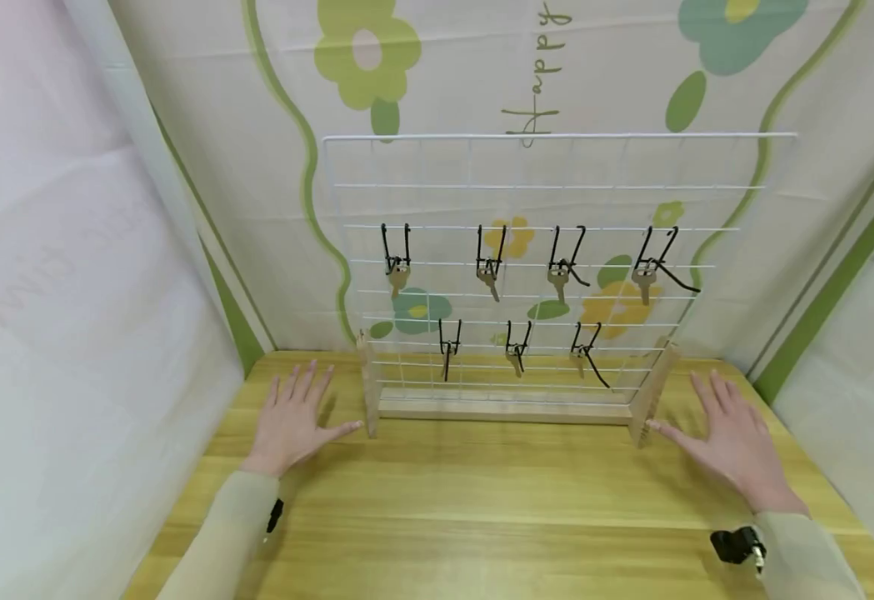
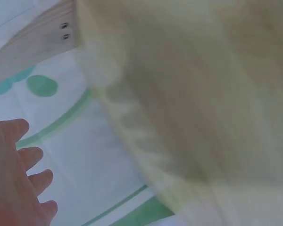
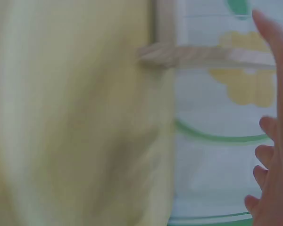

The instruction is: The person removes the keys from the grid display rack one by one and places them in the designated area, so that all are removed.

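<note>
Both hands flat and spread on the wooden table, holding nothing: left hand beside the wire grid rack, right hand opposite. Could topple if nudged at either wooden foot, spilling keys off hooks.
</note>
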`<act>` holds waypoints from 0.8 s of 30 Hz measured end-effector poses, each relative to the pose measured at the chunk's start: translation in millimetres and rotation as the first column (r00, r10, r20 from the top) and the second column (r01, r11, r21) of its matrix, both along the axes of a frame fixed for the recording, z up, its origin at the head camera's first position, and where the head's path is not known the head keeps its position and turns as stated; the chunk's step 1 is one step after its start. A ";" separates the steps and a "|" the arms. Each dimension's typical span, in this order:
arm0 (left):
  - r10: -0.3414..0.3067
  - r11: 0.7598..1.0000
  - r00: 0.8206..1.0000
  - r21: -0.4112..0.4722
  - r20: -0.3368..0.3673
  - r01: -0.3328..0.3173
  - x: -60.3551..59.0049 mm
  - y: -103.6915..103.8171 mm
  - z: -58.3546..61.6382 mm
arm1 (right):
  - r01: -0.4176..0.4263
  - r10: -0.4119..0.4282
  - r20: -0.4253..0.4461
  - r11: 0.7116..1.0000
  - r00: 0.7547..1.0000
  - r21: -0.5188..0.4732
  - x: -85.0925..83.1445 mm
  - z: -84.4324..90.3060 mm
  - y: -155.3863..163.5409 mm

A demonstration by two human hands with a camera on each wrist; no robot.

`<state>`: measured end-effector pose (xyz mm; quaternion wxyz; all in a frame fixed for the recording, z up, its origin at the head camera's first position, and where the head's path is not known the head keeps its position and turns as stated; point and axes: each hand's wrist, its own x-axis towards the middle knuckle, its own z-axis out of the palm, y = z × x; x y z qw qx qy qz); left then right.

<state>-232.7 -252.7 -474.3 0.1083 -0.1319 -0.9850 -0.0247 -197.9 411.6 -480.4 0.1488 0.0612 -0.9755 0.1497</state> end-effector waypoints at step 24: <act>-0.030 0.325 0.968 0.913 -0.250 0.246 14.6 100.4 156.1 | -0.139 -0.184 -0.172 0.180 0.968 -0.974 -52.7 132.9 -63.8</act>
